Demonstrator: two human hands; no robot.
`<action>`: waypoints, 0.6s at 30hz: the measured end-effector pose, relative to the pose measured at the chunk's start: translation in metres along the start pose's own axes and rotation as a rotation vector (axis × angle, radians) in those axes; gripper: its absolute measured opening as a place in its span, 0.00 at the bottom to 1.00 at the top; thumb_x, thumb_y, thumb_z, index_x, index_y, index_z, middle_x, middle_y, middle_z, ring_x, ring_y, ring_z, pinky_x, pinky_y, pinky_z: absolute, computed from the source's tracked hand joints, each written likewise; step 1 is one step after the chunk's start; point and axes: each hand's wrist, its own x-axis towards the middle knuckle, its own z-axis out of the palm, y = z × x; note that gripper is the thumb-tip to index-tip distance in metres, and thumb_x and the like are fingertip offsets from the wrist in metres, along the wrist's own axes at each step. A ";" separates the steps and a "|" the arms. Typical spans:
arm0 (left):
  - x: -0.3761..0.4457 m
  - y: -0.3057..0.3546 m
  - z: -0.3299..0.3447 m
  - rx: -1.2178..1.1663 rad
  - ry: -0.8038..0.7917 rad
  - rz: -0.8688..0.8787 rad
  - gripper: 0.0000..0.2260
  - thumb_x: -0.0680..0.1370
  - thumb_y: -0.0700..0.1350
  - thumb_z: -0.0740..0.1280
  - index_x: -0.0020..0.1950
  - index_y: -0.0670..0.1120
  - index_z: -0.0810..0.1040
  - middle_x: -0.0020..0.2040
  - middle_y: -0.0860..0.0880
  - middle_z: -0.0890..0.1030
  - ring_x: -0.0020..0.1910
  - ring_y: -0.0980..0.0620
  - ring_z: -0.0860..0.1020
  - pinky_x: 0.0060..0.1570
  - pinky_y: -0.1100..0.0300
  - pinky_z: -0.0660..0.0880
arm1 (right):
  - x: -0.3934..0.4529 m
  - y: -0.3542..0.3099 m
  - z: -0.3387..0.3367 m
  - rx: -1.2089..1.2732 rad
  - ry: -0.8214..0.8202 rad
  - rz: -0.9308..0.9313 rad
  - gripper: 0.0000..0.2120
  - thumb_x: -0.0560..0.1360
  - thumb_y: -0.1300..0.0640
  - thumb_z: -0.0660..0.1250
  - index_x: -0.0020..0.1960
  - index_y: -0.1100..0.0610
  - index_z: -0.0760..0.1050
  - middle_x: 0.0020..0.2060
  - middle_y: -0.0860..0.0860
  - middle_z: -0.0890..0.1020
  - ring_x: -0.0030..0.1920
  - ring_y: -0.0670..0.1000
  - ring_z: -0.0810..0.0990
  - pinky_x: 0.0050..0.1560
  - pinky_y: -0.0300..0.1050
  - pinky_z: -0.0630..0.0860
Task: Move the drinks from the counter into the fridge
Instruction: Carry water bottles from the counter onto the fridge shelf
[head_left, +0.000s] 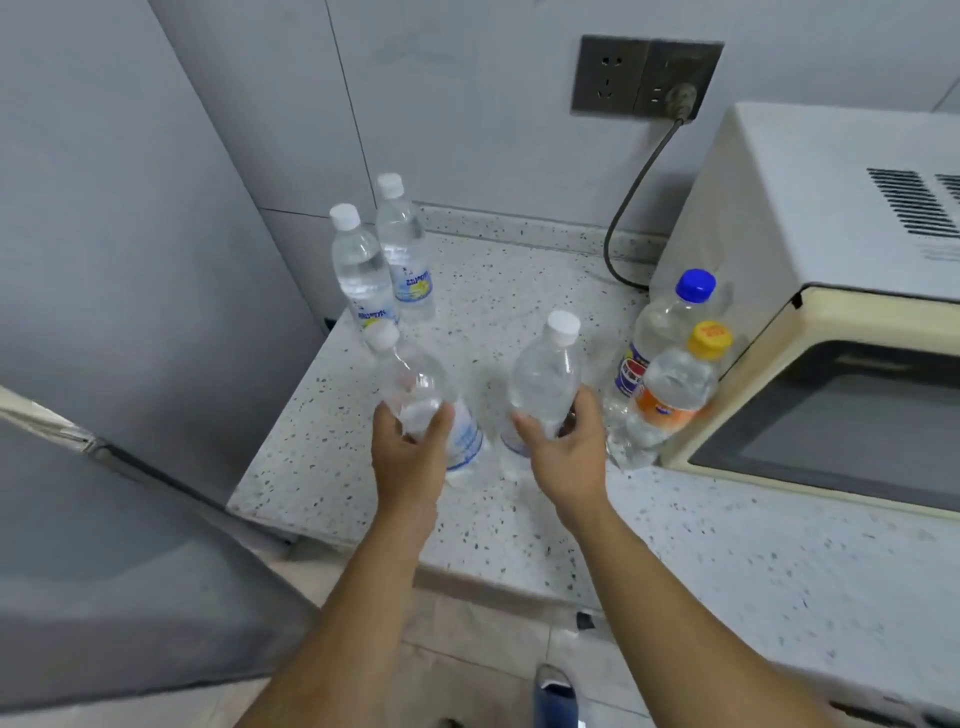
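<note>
Head view of a speckled terrazzo counter (519, 280) set between a grey fridge (130, 260) on the left and a cream microwave oven (831, 234) on the right. The left hand (410, 447) grips a clear water bottle (415, 384) around its middle, thumb and fingers curled about the body; the bottle tilts to the left, its white cap just beside the two bottles behind, and whether its base still touches the counter cannot be told. The right hand (563, 441) likewise wraps its fingers and thumb around a second clear water bottle (545, 374), which stands nearly upright with a white cap. At the counter's rear left corner, next to the fridge wall, two further white-capped water bottles (384, 254) stand upright side by side, touching or nearly so. Against the microwave's front corner stand a blue-capped Pepsi bottle (660, 332) and, in front of it, a yellow-capped bottle with an orange label (670, 400), both with clear contents. A grey wall socket (613, 75) above the counter holds a plug, from which a dark power cord (623, 218) loops down behind the microwave.
</note>
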 end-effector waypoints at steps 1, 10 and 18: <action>-0.008 0.000 -0.006 -0.056 -0.013 -0.016 0.19 0.71 0.51 0.74 0.61 0.54 0.76 0.51 0.58 0.84 0.52 0.56 0.83 0.47 0.60 0.81 | -0.011 0.000 -0.006 0.029 -0.001 0.030 0.21 0.72 0.55 0.77 0.61 0.49 0.73 0.53 0.42 0.81 0.51 0.40 0.81 0.52 0.38 0.79; -0.085 0.001 -0.047 -0.342 -0.165 -0.443 0.32 0.67 0.69 0.68 0.64 0.51 0.79 0.60 0.39 0.82 0.57 0.37 0.82 0.53 0.40 0.80 | -0.084 -0.007 -0.057 0.392 -0.178 0.365 0.23 0.72 0.45 0.70 0.61 0.60 0.77 0.53 0.57 0.85 0.54 0.59 0.84 0.52 0.54 0.81; -0.165 -0.011 -0.079 -0.512 -0.323 -0.691 0.34 0.63 0.64 0.76 0.53 0.35 0.85 0.50 0.36 0.84 0.47 0.39 0.85 0.46 0.48 0.82 | -0.136 0.007 -0.076 0.735 -0.500 0.884 0.45 0.61 0.38 0.80 0.66 0.68 0.75 0.58 0.69 0.78 0.52 0.65 0.79 0.59 0.62 0.76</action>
